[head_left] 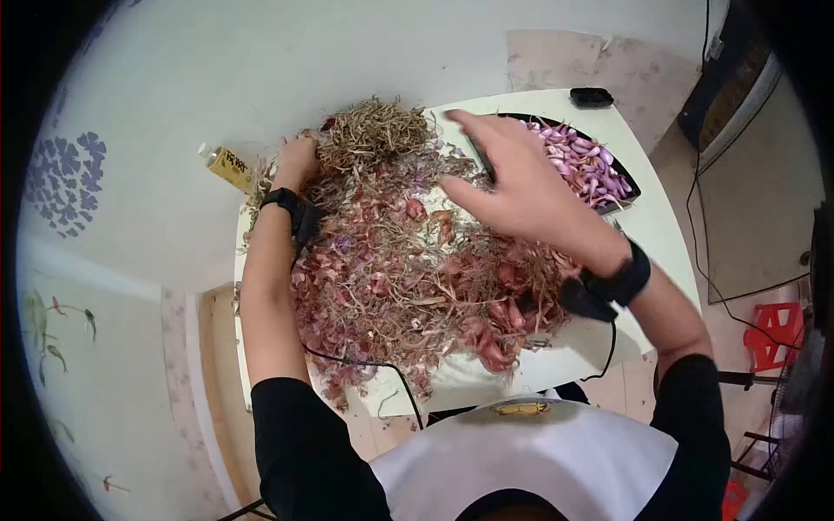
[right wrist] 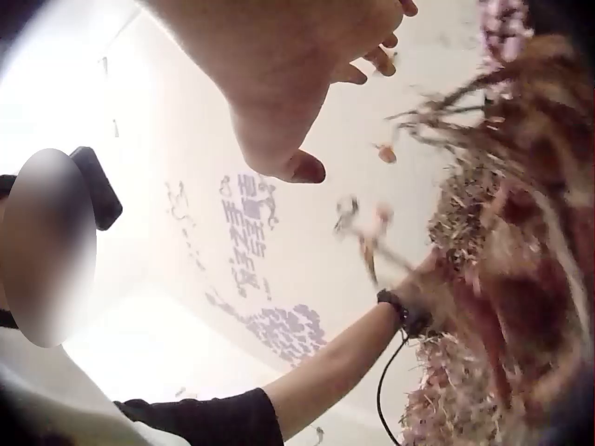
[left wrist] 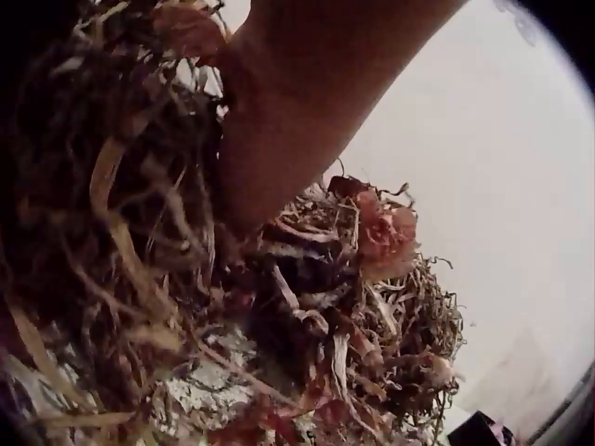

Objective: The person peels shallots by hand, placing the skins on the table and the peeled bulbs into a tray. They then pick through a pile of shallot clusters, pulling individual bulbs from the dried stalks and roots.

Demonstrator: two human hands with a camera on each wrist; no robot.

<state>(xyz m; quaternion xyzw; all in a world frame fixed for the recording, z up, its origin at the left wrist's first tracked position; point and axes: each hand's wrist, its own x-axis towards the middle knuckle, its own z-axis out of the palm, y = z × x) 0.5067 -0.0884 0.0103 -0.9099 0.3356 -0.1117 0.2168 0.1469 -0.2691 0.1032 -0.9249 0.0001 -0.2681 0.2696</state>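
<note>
A heap of dry reddish skins and stringy roots (head_left: 373, 269) covers much of the white table, with a denser clump of brown roots (head_left: 382, 130) at its far side. My left hand (head_left: 297, 161) reaches in at that clump's left edge; the left wrist view has its fingers hidden among the roots. Over the heap's right part my right hand (head_left: 517, 182) hovers, thumb and fingers spread, holding nothing visible. Small loose bits (right wrist: 386, 153) appear beside it in the right wrist view. Purple-pink shallot-like bulbs (head_left: 582, 165) lie in a black tray (head_left: 632, 184), partly behind this hand.
A yellow-labelled bottle (head_left: 228, 167) leans by the table's left edge. A small black object (head_left: 592, 97) rests at the far right corner. Black cables run from both wrists, the left one crossing the heap's near side. A red stool (head_left: 773, 334) stands at the right.
</note>
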